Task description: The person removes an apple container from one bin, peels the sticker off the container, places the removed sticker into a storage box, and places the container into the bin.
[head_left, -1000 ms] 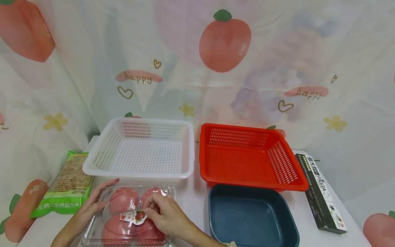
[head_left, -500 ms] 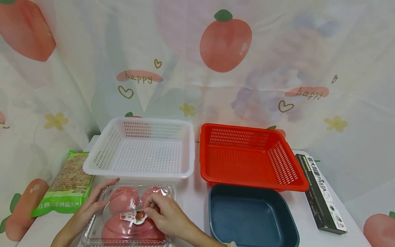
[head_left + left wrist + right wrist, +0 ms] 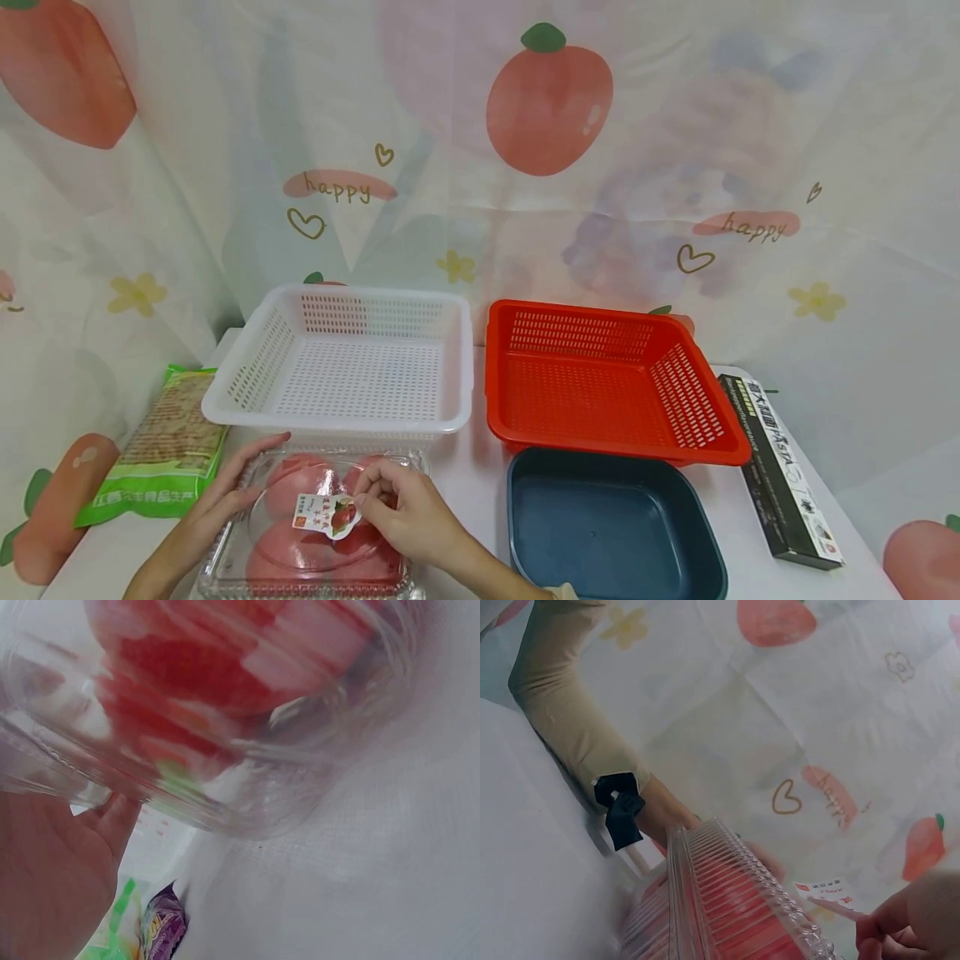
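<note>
The thumb and index finger of the right hand [image 3: 411, 504] pinch the edge of a white label [image 3: 327, 515], printed with a red fruit, in the lower left of the head view. In the right wrist view the label sticks out beyond the ridged edge of a clear container [image 3: 223, 567]; whether any of it adheres to the lid I cannot tell. The left hand [image 3: 210, 502] touches the container's left side, its thumb spread away from the index finger; the remaining fingers are mostly hidden. The container sits at the bottom left of the frame, round red fruits [image 3: 288, 554] showing through its lid. Left of that hand lies a green-edged bag [image 3: 161, 442]. Just above the container stands a white basket [image 3: 356, 375], with a red basket [image 3: 577, 404] right of centre and a dark blue bin [image 3: 611, 533] below it. A black box [image 3: 780, 475] lies at the lower right. A purple packet [image 3: 163, 922] shows at the bottom of the left wrist view, and a fruit-patterned cloth [image 3: 450, 100] fills the head view's upper half
</note>
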